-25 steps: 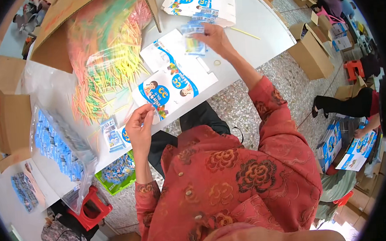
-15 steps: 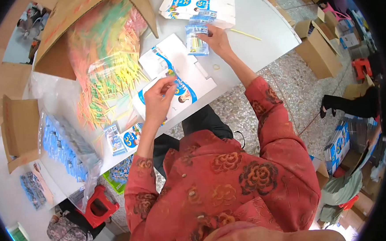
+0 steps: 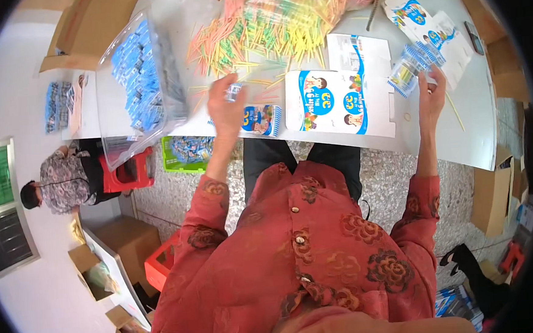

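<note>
My left hand is closed on a small blue-and-white sachet, most of it hidden by the fingers. Just beside that hand, a colourful printed packet lies at the table's front edge. On the right, my right hand has its fingers closed at the edge of a clear sachet with blue ends; pale yellow sticks show inside. Another blue sachet lies against it. Between my hands a flattened white-and-blue printed carton rests on the table.
Loose coloured sticks spill from a clear bag at the back. A clear bag of blue sachets stands at left. Other cartons and a phone lie at right. A green crate sits below; a person is seated at left.
My left hand has moved from over the carton to the packets at the table edge and taken hold of a sachet. My right hand stays at its sachet. The view has turned leftward.
</note>
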The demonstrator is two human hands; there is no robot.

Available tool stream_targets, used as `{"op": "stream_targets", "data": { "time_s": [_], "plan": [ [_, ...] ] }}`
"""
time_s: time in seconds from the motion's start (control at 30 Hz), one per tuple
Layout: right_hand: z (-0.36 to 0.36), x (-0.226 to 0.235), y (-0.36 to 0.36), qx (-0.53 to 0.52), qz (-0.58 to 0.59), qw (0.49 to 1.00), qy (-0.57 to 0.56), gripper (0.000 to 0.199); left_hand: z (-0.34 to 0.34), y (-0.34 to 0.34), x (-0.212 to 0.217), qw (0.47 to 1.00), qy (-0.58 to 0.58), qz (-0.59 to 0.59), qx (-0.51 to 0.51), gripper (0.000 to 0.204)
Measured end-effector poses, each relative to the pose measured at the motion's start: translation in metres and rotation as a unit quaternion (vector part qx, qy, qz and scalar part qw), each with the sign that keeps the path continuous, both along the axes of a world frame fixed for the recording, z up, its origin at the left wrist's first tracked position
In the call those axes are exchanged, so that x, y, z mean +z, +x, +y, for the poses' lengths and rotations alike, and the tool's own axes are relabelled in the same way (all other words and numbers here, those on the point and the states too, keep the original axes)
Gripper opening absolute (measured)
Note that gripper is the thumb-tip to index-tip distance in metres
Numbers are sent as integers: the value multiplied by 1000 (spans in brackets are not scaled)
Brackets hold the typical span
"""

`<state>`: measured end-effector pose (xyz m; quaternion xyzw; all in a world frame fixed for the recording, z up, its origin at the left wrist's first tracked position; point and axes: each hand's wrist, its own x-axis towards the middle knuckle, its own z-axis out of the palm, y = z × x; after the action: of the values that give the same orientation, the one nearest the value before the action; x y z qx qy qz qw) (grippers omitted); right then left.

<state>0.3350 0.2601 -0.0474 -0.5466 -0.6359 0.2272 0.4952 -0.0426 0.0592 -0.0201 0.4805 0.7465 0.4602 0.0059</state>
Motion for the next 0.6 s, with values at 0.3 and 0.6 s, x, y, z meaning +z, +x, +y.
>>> {"op": "stream_targets", "data": {
  "time_s": [0.3,0.6],
  "plan": [
    [-20,22,-35,108,12,994,9,24,-37,-51,-40,977,-136,97,135,42],
    [-64,46,-113,293,10,956,-2,12,-39,-61,-52,986,-87,-42,135,29]
  ]
}}
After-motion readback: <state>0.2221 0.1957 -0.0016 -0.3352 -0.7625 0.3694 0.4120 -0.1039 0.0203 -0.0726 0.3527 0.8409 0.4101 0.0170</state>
